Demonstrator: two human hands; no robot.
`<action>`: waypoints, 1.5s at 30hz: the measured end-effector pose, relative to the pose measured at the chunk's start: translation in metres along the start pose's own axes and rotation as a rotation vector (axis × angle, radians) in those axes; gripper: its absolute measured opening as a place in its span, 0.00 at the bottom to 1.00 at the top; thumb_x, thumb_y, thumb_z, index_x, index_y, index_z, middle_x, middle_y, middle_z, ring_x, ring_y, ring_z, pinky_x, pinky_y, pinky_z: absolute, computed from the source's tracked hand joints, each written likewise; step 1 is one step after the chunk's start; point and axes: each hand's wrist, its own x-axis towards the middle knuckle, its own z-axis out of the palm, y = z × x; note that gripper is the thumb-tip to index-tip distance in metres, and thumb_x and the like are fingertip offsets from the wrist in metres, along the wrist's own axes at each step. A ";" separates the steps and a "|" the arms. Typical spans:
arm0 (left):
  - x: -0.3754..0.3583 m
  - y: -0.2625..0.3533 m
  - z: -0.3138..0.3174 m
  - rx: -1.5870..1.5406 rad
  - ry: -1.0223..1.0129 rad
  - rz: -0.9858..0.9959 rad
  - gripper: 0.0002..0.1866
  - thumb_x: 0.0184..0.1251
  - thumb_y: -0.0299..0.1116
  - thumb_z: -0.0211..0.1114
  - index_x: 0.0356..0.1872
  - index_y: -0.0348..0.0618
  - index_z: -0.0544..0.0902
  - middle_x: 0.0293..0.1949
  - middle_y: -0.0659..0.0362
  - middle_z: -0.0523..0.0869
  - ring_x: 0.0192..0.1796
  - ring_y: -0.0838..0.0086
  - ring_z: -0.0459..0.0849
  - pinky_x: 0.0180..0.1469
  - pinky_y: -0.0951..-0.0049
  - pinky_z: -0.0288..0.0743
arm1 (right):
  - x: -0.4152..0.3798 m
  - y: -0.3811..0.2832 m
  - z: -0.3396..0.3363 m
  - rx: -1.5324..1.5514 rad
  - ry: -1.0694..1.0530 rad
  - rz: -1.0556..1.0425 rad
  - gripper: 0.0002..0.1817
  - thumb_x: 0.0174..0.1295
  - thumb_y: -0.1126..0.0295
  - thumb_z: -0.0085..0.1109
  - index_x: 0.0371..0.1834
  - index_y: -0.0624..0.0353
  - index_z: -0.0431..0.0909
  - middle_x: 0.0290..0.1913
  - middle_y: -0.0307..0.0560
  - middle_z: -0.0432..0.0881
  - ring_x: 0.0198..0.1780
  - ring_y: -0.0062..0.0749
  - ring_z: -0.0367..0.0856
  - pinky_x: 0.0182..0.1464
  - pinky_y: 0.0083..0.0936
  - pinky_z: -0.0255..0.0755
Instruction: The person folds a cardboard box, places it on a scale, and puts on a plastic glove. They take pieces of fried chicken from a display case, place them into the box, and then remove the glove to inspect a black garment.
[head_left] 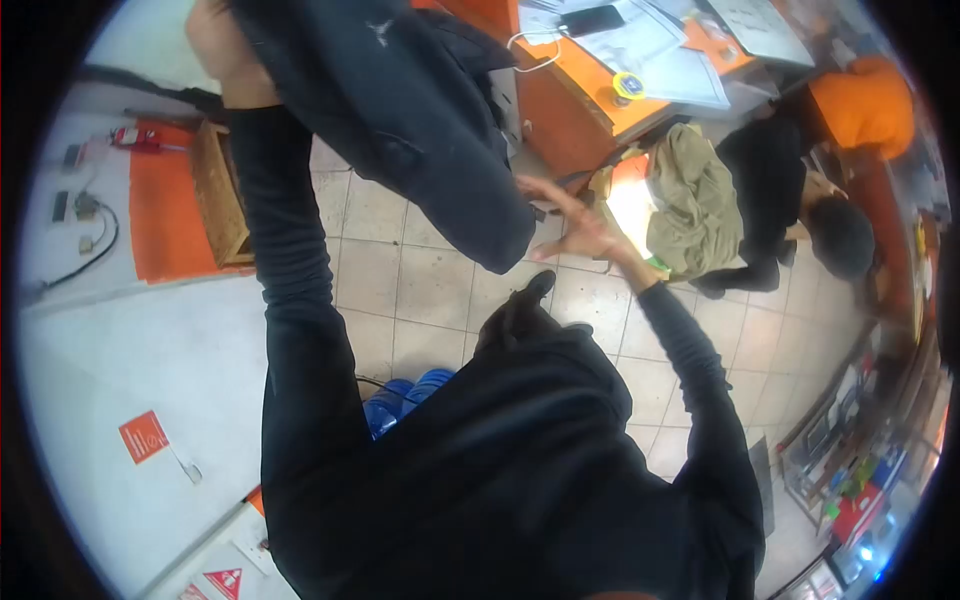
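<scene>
My left hand (pixel 228 55) is raised at the upper left and closed on a dark garment (pixel 400 110), its fingers partly hidden by the cloth. The garment hangs in a long fold across the upper middle, its lower end rounded over the tiled floor. Close to that lower end is my right hand (pixel 588 228), slightly blurred, with its fingers spread and nothing in them.
An orange desk (pixel 590 85) holds papers, a phone (pixel 592 20) and a yellow-topped round container (pixel 627 86). Beyond my right hand, a person in dark clothing (pixel 765 180) bends near olive cloth (pixel 690 200). Blue bottles (pixel 400 400) stand beside me.
</scene>
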 end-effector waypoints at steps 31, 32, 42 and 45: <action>-0.259 0.070 0.123 0.059 -0.294 -0.358 0.26 0.56 0.32 0.70 0.54 0.34 0.71 0.52 0.55 0.73 0.56 0.70 0.73 0.57 0.71 0.67 | -0.020 -0.197 -0.021 0.424 0.866 0.041 0.26 0.65 0.52 0.54 0.13 0.56 0.72 0.14 0.30 0.63 0.17 0.12 0.56 0.20 0.16 0.47; -0.263 0.066 0.126 0.015 -0.277 -0.491 0.23 0.56 0.28 0.68 0.53 0.33 0.72 0.50 0.56 0.75 0.53 0.71 0.75 0.55 0.73 0.68 | -0.028 -0.198 -0.027 0.455 0.851 0.011 0.24 0.65 0.53 0.55 0.15 0.58 0.74 0.15 0.31 0.66 0.19 0.13 0.59 0.22 0.15 0.51; -0.179 0.054 0.105 -0.750 -0.377 -0.926 0.15 0.74 0.39 0.45 0.26 0.46 0.69 0.16 0.66 0.64 0.19 0.79 0.67 0.30 0.76 0.69 | -0.112 -0.224 -0.089 0.447 0.873 -0.183 0.18 0.68 0.62 0.50 0.49 0.68 0.75 0.22 0.33 0.65 0.18 0.16 0.60 0.25 0.17 0.60; -0.140 0.058 0.097 -1.017 -0.409 -1.079 0.10 0.74 0.39 0.45 0.34 0.46 0.69 0.20 0.64 0.70 0.20 0.79 0.70 0.32 0.73 0.71 | -0.140 -0.220 -0.106 0.625 0.869 -0.197 0.18 0.69 0.64 0.48 0.53 0.68 0.72 0.24 0.35 0.67 0.24 0.20 0.68 0.35 0.22 0.70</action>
